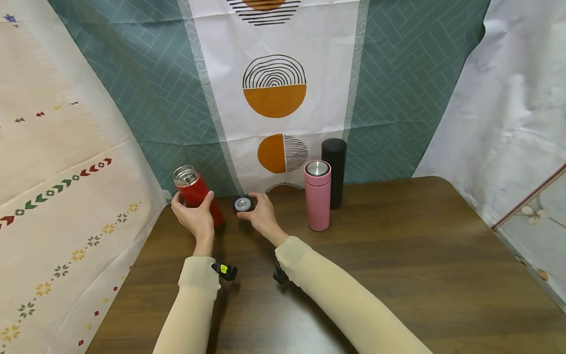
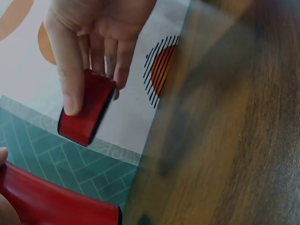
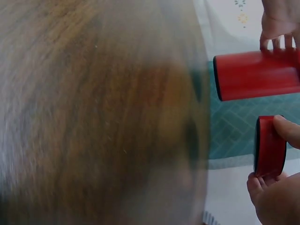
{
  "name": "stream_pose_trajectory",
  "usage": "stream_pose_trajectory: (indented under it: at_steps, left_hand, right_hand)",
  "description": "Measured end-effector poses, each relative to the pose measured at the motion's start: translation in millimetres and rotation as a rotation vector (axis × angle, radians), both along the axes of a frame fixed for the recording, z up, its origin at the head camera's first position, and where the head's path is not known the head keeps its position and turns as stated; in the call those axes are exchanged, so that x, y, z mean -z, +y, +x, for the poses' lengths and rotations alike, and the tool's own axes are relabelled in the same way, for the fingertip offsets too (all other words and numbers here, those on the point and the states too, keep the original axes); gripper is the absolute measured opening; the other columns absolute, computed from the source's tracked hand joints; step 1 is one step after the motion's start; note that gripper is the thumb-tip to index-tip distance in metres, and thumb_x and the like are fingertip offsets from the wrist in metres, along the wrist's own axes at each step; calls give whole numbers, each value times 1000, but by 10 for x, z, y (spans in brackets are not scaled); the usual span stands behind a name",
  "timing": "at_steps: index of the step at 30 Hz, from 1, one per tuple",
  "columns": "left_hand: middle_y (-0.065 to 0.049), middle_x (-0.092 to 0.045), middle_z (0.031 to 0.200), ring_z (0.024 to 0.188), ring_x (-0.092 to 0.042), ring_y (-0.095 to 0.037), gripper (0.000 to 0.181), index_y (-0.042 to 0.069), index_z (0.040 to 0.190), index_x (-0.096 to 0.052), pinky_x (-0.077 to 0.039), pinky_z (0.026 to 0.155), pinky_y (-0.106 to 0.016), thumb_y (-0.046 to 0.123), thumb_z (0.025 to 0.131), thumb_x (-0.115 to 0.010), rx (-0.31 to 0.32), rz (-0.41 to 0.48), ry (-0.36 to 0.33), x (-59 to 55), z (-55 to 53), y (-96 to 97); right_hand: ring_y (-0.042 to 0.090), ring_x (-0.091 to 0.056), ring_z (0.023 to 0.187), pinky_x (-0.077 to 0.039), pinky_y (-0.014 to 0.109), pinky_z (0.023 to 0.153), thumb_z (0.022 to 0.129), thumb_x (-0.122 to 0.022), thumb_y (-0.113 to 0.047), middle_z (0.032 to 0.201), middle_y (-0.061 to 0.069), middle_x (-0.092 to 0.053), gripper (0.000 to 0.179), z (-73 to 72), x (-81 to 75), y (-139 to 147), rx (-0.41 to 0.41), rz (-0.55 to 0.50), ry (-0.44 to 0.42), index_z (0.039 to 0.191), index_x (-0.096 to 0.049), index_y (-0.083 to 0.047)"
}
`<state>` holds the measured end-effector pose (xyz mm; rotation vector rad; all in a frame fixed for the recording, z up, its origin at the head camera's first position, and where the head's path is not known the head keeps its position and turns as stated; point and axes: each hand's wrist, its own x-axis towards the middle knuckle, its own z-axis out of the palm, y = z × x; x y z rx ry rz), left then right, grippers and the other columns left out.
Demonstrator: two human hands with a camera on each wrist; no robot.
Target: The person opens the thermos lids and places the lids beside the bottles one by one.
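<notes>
My left hand grips a red thermos bottle, tilted to the left with its bare steel mouth showing. In the right wrist view the bottle appears from the side, its black-edged base apart from the table. Just to the right, my right hand pinches the bottle's red lid between thumb and fingers. The lid's underside, pale with a dark rim, faces the head camera. A gap separates lid and bottle. In the left wrist view only a lower part of the bottle is visible.
A pink thermos with a steel-topped lid stands upright right of my right hand. Close behind it is a black thermos. The brown wooden table ends against a patterned cloth at the back.
</notes>
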<state>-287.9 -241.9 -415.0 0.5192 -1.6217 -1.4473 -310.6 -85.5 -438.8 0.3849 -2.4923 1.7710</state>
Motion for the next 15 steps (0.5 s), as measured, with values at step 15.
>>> stream_pose_trajectory:
  at_steps: [15]
  left_hand:
    - [-12,-55,139,130,-51,-24,77,5,144,-49,-40,112,-34,13,80,-91,-57,12,-37,95,-8,-20]
  right_hand:
    - [31,-59,117,-49,39,105,77,-92,-4,125,14,-58,66,23,243,-261,34,35,-57,134,-58,0]
